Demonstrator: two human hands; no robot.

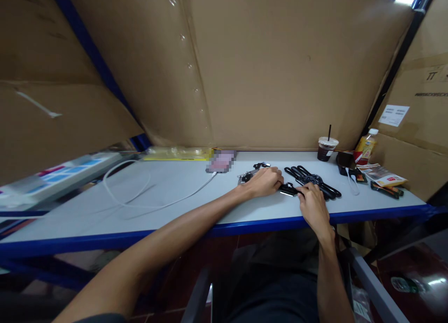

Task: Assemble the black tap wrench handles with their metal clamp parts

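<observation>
Dark cloth (276,288) lies nearest. Over the smooth, blue-edged counter (189,211), the right hand (313,202) pinches a slim, glossy black tool (289,189); the left hand (266,181) curls at its other end, its grip unclear. Creased cardboard (273,80) rises behind.

Glossy black pieces (312,179) — smooth, matt cardboard panel (301,75), clear plastic cup (323,153)

A black piece (289,189) with a bright metal edge sits between the left hand (266,181) and right hand (313,202), gripped by the latter. Glossy black handles (308,177) overlap just beyond; small black-and-silver parts (262,165) lie beside the left.
</observation>
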